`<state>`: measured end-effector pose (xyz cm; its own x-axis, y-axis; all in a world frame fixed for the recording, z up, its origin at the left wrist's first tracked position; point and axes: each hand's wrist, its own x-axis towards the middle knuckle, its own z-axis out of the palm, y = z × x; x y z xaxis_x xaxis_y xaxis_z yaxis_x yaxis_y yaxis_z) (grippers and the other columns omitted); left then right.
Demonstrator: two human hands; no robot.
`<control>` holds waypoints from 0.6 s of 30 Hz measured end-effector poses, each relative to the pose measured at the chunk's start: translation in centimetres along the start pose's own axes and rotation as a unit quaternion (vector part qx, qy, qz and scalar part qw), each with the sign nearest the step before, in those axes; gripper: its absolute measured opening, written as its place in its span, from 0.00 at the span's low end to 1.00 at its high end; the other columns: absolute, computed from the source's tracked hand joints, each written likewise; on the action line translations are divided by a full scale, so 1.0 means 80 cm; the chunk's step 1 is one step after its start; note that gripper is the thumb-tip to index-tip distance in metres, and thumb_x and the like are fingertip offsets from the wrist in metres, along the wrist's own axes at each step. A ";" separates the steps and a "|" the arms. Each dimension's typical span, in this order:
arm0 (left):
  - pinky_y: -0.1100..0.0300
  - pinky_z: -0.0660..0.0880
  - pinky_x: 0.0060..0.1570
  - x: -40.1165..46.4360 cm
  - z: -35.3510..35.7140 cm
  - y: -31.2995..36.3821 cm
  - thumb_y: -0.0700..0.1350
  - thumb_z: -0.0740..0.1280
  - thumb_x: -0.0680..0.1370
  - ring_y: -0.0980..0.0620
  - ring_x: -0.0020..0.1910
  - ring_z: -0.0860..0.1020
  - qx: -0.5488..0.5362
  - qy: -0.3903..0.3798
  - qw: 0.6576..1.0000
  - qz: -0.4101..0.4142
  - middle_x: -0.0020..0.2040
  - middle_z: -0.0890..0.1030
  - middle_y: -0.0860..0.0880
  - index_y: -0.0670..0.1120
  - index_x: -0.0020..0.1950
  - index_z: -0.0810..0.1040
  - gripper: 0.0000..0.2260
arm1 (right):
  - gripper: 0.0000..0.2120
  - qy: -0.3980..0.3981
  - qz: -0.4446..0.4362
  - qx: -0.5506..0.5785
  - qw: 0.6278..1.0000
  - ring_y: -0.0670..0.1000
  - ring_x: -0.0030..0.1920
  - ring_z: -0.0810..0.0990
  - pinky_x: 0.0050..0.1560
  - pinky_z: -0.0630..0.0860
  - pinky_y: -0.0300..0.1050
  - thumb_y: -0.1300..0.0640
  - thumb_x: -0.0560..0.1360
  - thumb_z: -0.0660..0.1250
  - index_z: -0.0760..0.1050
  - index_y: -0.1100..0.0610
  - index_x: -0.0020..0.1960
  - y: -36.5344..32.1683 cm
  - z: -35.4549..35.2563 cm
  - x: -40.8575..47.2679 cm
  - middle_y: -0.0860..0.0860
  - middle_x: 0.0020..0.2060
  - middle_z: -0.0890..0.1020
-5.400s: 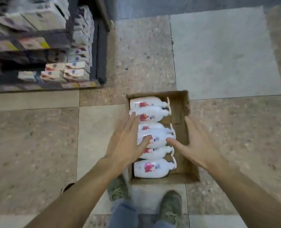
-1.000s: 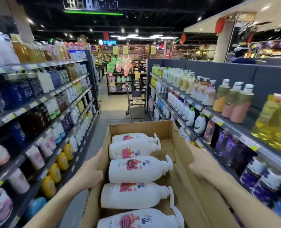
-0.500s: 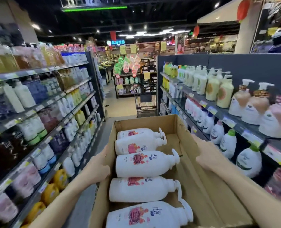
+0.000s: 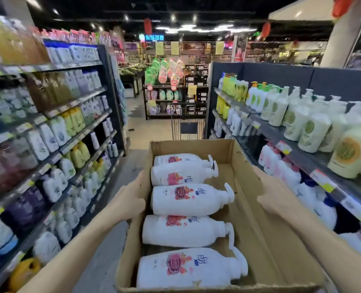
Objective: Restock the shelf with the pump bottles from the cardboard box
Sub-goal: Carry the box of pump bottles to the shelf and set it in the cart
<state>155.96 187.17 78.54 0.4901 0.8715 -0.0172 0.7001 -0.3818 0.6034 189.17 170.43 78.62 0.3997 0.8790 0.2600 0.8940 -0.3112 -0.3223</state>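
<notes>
Five pump bottles (image 4: 183,199) lie on their sides in the cardboard box (image 4: 266,235), stacked in a row along its left wall, long axes crosswise, bases toward that wall and pump heads pointing to the box's bare right half. I carry the box at chest height down the aisle. My left hand (image 4: 129,205) presses the outside of the left wall beside the middle bottles, thumb up by the rim; my right hand (image 4: 270,199) is laid on the right wall. I cannot tell how far the fingers of either hand curl under the cardboard; neither touches a bottle. The left hand is nearer the bottles, just across the wall. The shelf (image 4: 314,157) to my right, stocked with pale pump bottles, runs close beside the box's right edge; I judge unloading not yet begun.
</notes>
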 end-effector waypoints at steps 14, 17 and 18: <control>0.60 0.75 0.48 0.503 0.005 0.038 0.32 0.63 0.71 0.44 0.64 0.73 -0.003 -0.001 1.000 0.012 0.70 0.72 0.44 0.58 0.78 0.45 0.43 | 0.44 -0.002 0.007 -0.045 0.999 0.58 0.33 0.74 0.27 0.68 0.48 0.66 0.66 0.60 0.54 0.43 0.77 0.103 0.101 0.492 0.56 0.37 0.79; 0.60 0.72 0.53 0.608 0.011 0.049 0.31 0.64 0.71 0.43 0.67 0.71 -0.014 -0.001 1.000 -0.005 0.72 0.70 0.44 0.56 0.78 0.47 0.43 | 0.41 -0.014 0.010 -0.029 0.999 0.62 0.36 0.78 0.34 0.75 0.53 0.67 0.68 0.60 0.56 0.44 0.77 0.122 0.119 0.596 0.59 0.38 0.79; 0.60 0.71 0.52 0.641 0.010 0.053 0.31 0.64 0.71 0.43 0.66 0.72 -0.019 0.003 1.000 -0.010 0.71 0.70 0.43 0.55 0.78 0.48 0.43 | 0.39 -0.018 0.009 -0.027 0.999 0.61 0.36 0.77 0.34 0.74 0.52 0.67 0.69 0.60 0.57 0.45 0.76 0.129 0.125 0.632 0.58 0.39 0.78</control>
<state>184.47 229.98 79.61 0.4738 0.8803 -0.0251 0.6888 -0.3527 0.6334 216.58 215.24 79.28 0.4085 0.8852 0.2224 0.8971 -0.3444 -0.2767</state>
